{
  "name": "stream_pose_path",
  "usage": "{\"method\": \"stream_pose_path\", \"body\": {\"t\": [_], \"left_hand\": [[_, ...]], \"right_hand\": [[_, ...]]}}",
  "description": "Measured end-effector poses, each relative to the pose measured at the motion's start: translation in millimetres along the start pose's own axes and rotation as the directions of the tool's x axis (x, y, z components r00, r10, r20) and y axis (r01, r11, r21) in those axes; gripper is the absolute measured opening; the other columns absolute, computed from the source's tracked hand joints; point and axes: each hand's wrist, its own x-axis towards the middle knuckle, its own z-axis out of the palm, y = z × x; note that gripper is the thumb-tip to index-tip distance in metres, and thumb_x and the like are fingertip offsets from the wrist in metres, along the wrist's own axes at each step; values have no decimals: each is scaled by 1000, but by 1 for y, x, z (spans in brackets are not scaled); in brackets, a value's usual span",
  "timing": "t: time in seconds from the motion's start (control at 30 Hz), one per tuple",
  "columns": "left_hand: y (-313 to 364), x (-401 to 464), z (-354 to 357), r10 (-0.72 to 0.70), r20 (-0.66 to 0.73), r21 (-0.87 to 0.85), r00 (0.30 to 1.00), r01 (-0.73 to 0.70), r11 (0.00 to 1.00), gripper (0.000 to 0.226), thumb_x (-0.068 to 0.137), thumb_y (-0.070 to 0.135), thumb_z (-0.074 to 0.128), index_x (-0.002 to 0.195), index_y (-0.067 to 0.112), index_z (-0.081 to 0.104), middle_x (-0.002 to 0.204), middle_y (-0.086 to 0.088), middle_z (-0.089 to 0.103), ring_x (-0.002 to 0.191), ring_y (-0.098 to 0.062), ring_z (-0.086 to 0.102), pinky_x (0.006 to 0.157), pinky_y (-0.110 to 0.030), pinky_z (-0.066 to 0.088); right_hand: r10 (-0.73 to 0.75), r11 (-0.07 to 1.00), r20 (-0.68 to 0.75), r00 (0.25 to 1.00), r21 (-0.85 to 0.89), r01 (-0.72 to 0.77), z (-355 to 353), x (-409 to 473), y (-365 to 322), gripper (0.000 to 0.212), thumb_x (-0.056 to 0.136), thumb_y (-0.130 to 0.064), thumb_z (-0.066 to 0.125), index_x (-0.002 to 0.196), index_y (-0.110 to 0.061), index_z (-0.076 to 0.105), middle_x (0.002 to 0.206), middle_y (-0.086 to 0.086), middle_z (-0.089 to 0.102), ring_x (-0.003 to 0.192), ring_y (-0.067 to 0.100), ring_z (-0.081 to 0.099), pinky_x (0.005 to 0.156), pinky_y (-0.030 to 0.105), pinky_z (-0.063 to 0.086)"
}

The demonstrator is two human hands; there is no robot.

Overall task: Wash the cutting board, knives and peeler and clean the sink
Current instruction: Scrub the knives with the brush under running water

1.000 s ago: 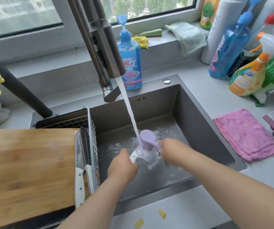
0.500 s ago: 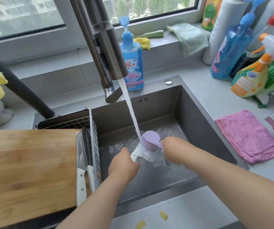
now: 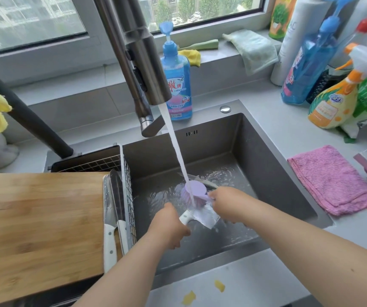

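Your left hand [image 3: 171, 224] grips the white handle of the knife [image 3: 202, 216] low in the sink [image 3: 277, 173], and your right hand [image 3: 226, 202] holds the purple brush [image 3: 194, 193] on the blade under the tap stream. Stroke away from the edge, keeping the blade flat. Since a moment ago the brush has slid further along the blade, away from you.

The faucet [image 3: 138, 63] leans over the sink [image 3: 266, 165] from the back left, its water stream [image 3: 175, 151] cutting the middle of the basin — open floor lies right of it. The wire rack [image 3: 127, 196] walls off the left side, and bottles [image 3: 310, 63] crowd the counter's back right corner.
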Motion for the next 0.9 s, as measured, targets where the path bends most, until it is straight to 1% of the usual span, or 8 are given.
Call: {"method": "stream_pose_path", "body": {"t": [0.1, 0.27, 0.47, 0.57, 0.63, 0.73, 0.83, 0.9], "left_hand": [[-8, 3, 10, -14, 116, -126, 993, 29, 992, 34, 79, 11, 69, 102, 4, 45, 76, -18, 67, 43, -23, 54, 41, -25, 44], [-10, 1, 11, -93, 266, -384, 959, 194, 903, 17, 92, 11, 57, 93, -5, 50, 75, -21, 62, 46, -25, 59, 43, -27, 48], [-6, -5, 4, -42, 473, -542, 880, 329, 773, 31, 103, 23, 39, 102, -4, 54, 79, -12, 57, 51, -17, 60, 41, -23, 46], [-4, -7, 5, 13, 543, -609, 840, 383, 695, 32, 105, 20, 30, 100, -2, 52, 78, -11, 58, 56, -18, 57, 47, -25, 49], [-2, -6, 6, 18, 512, -626, 859, 358, 693, 29, 104, 19, 30, 102, 0, 52, 75, -9, 58, 54, -17, 54, 46, -24, 46], [5, -12, 5, 36, 409, -548, 912, 214, 808, 24, 101, 21, 37, 96, 5, 54, 66, -4, 53, 45, -12, 45, 41, -18, 34], [2, -15, 8, 146, 355, -374, 923, -3, 927, 25, 85, 31, 66, 89, 8, 56, 62, -6, 51, 46, -17, 44, 47, -22, 35], [-2, -14, 6, 181, 363, -305, 914, -67, 950, 31, 71, 33, 77, 84, 11, 60, 59, -8, 53, 54, -22, 46, 57, -31, 38]], "right_hand": [[53, 998, -131, 990, 52, -46, -11, 2, 15, 30, 95, -12, 44, 121, -10, 60, 92, 7, 56, 76, 23, 51, 54, 24, 41], [97, 959, -423, 901, 283, 29, -30, -9, 49, 16, 96, -20, 42, 94, -18, 58, 73, 4, 58, 56, 19, 50, 48, 26, 36], [123, 930, -330, 936, 368, 8, -10, -24, 61, 24, 96, -19, 43, 112, -20, 60, 80, 7, 64, 55, 21, 55, 50, 30, 47], [78, 943, -237, 968, 334, 6, 6, -29, 53, 26, 92, -17, 42, 110, -19, 61, 74, 6, 57, 57, 21, 51, 49, 29, 42], [14, 958, -175, 984, 284, 37, 15, -36, 43, 21, 92, -18, 43, 104, -19, 61, 70, 3, 51, 57, 18, 46, 49, 27, 36], [-45, 976, -136, 990, 206, 72, 21, -39, 24, 19, 96, -22, 42, 103, -19, 59, 72, -1, 50, 65, 19, 47, 50, 27, 31], [-17, 982, -166, 986, 181, 48, 14, -25, 17, 29, 97, -18, 40, 118, -22, 58, 93, 4, 61, 75, 21, 50, 53, 25, 36], [27, 984, -180, 983, 176, 5, 8, -13, 22, 29, 96, -12, 38, 111, -25, 59, 98, 7, 60, 77, 23, 50, 61, 28, 44]]}}
